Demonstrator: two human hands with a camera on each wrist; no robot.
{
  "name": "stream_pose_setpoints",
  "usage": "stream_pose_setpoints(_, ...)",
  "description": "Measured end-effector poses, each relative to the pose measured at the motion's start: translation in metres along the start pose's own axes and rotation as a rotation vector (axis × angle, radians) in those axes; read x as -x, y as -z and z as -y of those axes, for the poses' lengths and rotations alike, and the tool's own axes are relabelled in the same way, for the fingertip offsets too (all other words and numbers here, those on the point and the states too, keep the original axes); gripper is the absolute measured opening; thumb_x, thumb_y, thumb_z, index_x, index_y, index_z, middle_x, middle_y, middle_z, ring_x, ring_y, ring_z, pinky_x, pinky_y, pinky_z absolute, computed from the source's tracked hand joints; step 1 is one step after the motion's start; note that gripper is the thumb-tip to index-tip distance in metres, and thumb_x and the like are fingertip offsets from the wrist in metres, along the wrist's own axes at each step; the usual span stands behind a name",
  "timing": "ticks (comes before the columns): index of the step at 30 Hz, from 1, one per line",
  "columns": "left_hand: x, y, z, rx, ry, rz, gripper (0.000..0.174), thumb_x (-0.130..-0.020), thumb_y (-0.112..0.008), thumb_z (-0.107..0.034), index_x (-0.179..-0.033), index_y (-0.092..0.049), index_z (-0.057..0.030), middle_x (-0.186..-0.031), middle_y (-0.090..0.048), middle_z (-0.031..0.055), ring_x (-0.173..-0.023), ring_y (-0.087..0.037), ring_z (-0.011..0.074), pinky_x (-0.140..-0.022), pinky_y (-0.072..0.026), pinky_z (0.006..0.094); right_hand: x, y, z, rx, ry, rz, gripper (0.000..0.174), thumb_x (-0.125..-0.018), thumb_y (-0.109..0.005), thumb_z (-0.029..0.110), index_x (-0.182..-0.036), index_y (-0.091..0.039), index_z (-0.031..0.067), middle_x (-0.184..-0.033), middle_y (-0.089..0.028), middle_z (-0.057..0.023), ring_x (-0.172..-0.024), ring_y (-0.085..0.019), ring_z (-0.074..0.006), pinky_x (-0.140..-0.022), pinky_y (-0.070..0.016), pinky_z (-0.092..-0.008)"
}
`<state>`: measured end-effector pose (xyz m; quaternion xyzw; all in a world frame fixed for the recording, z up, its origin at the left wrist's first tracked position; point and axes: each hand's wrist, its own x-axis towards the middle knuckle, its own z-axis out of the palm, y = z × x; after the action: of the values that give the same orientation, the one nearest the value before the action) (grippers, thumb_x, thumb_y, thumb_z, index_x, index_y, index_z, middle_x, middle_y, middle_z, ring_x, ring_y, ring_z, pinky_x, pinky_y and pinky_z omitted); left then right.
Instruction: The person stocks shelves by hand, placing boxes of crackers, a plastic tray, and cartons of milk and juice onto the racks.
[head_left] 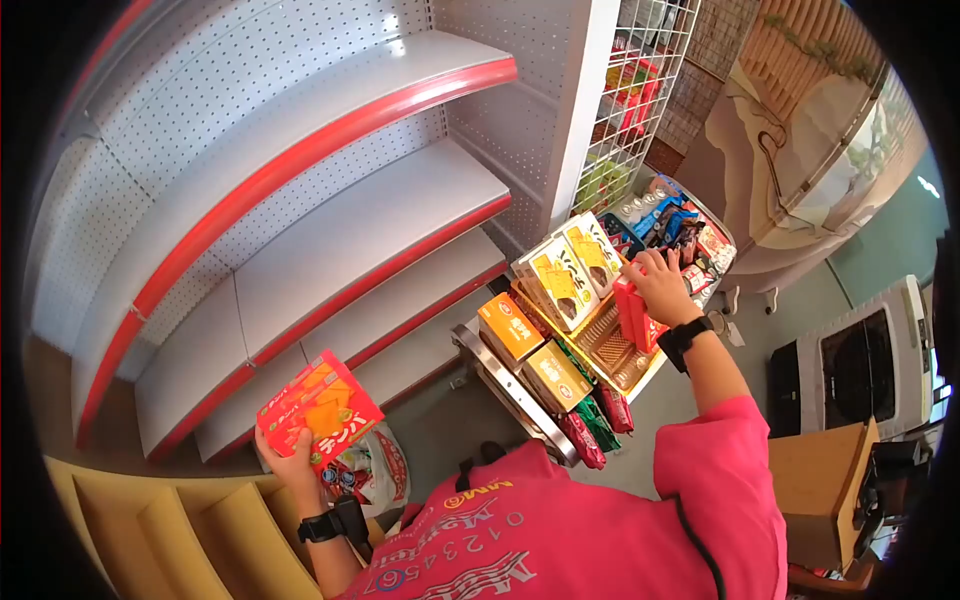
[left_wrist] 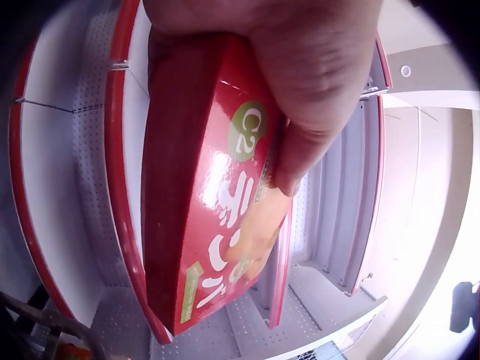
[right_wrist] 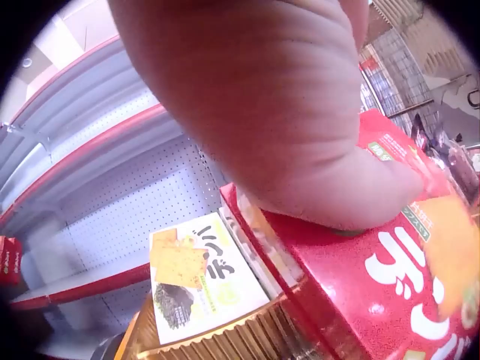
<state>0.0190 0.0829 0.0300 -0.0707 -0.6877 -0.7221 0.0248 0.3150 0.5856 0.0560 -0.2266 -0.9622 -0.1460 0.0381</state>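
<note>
My left hand holds a red and orange snack box low at the left, in front of the white shelves; in the left wrist view my fingers curl round that red box. My right hand reaches out to the cart and grips another red box that stands among the goods. The right wrist view shows my thumb pressed on this red box, beside a yellow box.
White shelves with red edges fill the left. A cart holds yellow boxes, orange boxes and packets. A wire rack stands behind. Cardboard box at the right; a plastic bag on the floor.
</note>
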Motion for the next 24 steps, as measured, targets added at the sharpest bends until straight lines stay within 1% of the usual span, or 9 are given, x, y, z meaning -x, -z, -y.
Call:
stream_pose_setpoints(3,0.002,0.001,-0.002,-0.014,0.012,-0.012,0.073,-0.07,-0.07,0.0,-0.132,-0.031,-0.0041,-0.123,-0.045,0.0099,-0.11,-0.047,0.0201,-0.096,-0.037,0.033,0.009,-0.008,-0.007,0.061,0.037,-0.038,0.043,-0.073,-0.058,0.006,-0.113,-0.052,0.0191,-0.116,-0.048,-0.0083,-0.117,-0.04,-0.0271,-0.102,-0.0239,-0.0538)
stream_pose_setpoints(4,0.002,0.002,0.0,-0.003,0.019,-0.006,0.073,-0.07,-0.07,0.001,-0.132,-0.031,-0.004,-0.123,-0.045,0.0097,-0.109,-0.047,0.02,-0.096,-0.0372,0.0328,0.012,-0.006,-0.008,-0.04,0.029,-0.019,0.044,-0.071,-0.055,0.002,-0.111,-0.053,0.0188,-0.111,-0.05,-0.0085,-0.117,-0.04,-0.0276,-0.104,-0.0217,-0.0537)
stream_pose_setpoints(5,0.002,0.004,0.001,0.009,0.025,-0.002,0.073,-0.071,-0.07,0.001,-0.132,-0.031,-0.0039,-0.122,-0.046,0.0096,-0.109,-0.047,0.0199,-0.095,-0.0375,0.0326,0.015,-0.003,-0.008,-0.041,0.034,-0.021,0.044,-0.071,-0.055,0.002,-0.111,-0.053,0.0188,-0.111,-0.05,-0.0085,-0.117,-0.04,-0.0276,-0.104,-0.0217,-0.0537)
stream_pose_setpoints(8,0.007,-0.005,-0.009,-0.023,0.027,-0.022,0.073,-0.069,-0.07,0.001,-0.131,-0.031,-0.0038,-0.121,-0.047,0.0095,-0.108,-0.048,0.0195,-0.094,-0.0381,0.032,0.022,0.013,-0.007,-0.064,0.061,-0.017,0.043,-0.067,-0.056,0.001,-0.107,-0.055,0.0177,-0.1,-0.052,-0.0068,-0.116,-0.041,-0.0281,-0.106,-0.0182,-0.0515)
stream_pose_setpoints(11,0.004,0.002,0.005,-0.029,-0.007,-0.023,0.075,-0.068,-0.072,0.0,-0.131,-0.032,-0.0039,-0.12,-0.048,0.0095,-0.107,-0.049,0.019,-0.094,-0.0386,0.0316,0.027,0.019,-0.011,-0.151,0.023,0.031,0.034,-0.069,-0.055,0.002,-0.101,-0.054,0.0133,-0.105,-0.051,-0.0084,-0.117,-0.041,-0.0274,-0.103,-0.0237,-0.0512)
stream_pose_setpoints(14,0.004,0.001,0.003,-0.028,-0.012,-0.031,0.076,-0.066,-0.074,-0.001,-0.13,-0.032,-0.0034,-0.119,-0.048,0.0097,-0.106,-0.049,0.0178,-0.093,-0.0394,0.0312,0.031,0.036,-0.006,-0.126,0.011,0.038,0.03,-0.07,-0.055,0.003,-0.098,-0.054,0.011,-0.114,-0.049,-0.0098,-0.119,-0.04,-0.0282,-0.098,-0.0296,-0.0521)
stream_pose_setpoints(19,0.006,-0.002,-0.001,-0.034,-0.059,-0.011,0.076,-0.064,-0.076,-0.003,-0.128,-0.034,-0.0029,-0.118,-0.048,0.0097,-0.106,-0.05,0.018,-0.092,-0.0407,0.0312,0.035,0.057,-0.003,-0.203,0.003,-0.024,0.034,-0.068,-0.053,0.0,-0.101,-0.054,0.0092,-0.108,-0.052,-0.0073,-0.115,-0.042,-0.0284,-0.096,-0.0306,-0.0466)
stream_pose_setpoints(21,0.007,-0.004,-0.003,-0.004,-0.056,-0.04,0.078,-0.064,-0.077,-0.004,-0.128,-0.033,-0.0024,-0.117,-0.048,0.0096,-0.105,-0.05,0.0179,-0.091,-0.0414,0.0313,0.034,0.069,0.004,-0.228,-0.01,-0.082,0.036,-0.067,-0.053,-0.001,-0.102,-0.054,0.0083,-0.105,-0.052,-0.0083,-0.112,-0.043,-0.0296,-0.095,-0.0315,-0.0467)
stream_pose_setpoints(24,0.009,-0.004,-0.007,0.014,-0.092,0.013,0.08,-0.063,-0.079,-0.006,-0.127,-0.032,-0.0015,-0.114,-0.05,0.0101,-0.103,-0.052,0.0182,-0.089,-0.0437,0.0321,0.029,0.076,0.006,-0.274,0.008,-0.121,0.034,-0.068,-0.054,-0.001,-0.101,-0.053,0.0067,-0.104,-0.051,-0.0103,-0.109,-0.045,-0.0312,-0.092,-0.0337,-0.0447)
